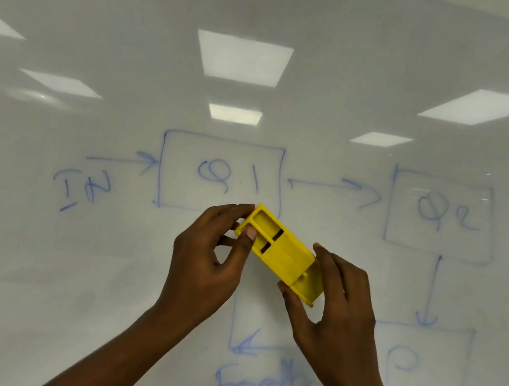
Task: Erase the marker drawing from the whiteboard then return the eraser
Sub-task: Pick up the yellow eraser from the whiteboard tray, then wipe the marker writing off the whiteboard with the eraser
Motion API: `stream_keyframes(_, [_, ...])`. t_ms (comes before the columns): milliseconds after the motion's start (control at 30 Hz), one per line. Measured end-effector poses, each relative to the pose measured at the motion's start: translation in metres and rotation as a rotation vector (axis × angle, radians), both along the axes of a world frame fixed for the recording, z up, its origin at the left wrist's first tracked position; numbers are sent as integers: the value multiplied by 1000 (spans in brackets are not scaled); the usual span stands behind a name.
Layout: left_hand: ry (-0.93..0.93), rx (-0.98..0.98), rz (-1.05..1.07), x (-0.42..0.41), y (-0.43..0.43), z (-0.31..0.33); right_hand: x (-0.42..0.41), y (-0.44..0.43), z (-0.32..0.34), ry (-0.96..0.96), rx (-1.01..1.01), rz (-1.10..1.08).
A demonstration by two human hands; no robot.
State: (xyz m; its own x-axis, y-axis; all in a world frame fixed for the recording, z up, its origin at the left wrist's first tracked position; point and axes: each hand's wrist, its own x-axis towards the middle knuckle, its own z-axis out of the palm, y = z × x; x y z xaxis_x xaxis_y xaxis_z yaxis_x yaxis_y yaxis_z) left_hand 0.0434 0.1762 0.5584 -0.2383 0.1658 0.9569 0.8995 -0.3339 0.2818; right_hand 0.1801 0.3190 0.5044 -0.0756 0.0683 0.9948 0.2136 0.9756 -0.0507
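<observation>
A yellow plastic eraser (pixel 283 253) is held in front of the whiteboard (pixel 33 257), tilted with its hollow back toward me. My left hand (pixel 207 262) pinches its upper left end between thumb and fingers. My right hand (pixel 333 300) grips its lower right end. A blue marker drawing (pixel 220 175) covers the board: boxes labelled Q.1, Q2 and P, arrows between them, the word IN at the left, and a partly hidden word at the bottom behind my arms.
Ceiling light panels reflect brightly in the upper whiteboard (pixel 242 59). The board fills the whole view; no tray or ledge shows.
</observation>
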Motion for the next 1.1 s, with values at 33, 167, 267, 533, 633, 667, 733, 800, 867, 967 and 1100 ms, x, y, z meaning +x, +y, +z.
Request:
stream_keyframes(33, [24,-2,1,1,4,6,0,3,4,11,14,-20])
stream_keyframes(167, [117,-35,19,5,19,33,-3,15,23,53,37,-90])
stream_keyframes(267, [223,-76,100,6,30,57,-5,25,42,97,35,-78])
stream_keyframes(533, [458,-149,535,-7,53,123,-2,70,98,228,-121,-48])
stream_keyframes(633, [488,-186,692,-15,65,140,-4,86,114,246,-144,-68])
stream_keyframes(667, [500,-180,734,-17,70,142,-6,90,118,244,-157,-68])
stream_keyframes(733, [522,-154,790,-20,79,142,-11,95,122,239,-166,-65])
stream_keyframes(800, [528,-132,823,-23,87,138,-16,97,121,225,-161,-69])
stream_keyframes(867, [533,-109,851,-26,93,133,-20,96,118,206,-155,-66])
stream_keyframes(967, [529,-96,877,-31,99,128,-25,97,117,198,-139,-58])
stream_keyframes(1100, [513,-100,880,-35,103,127,-26,97,120,206,-119,-58])
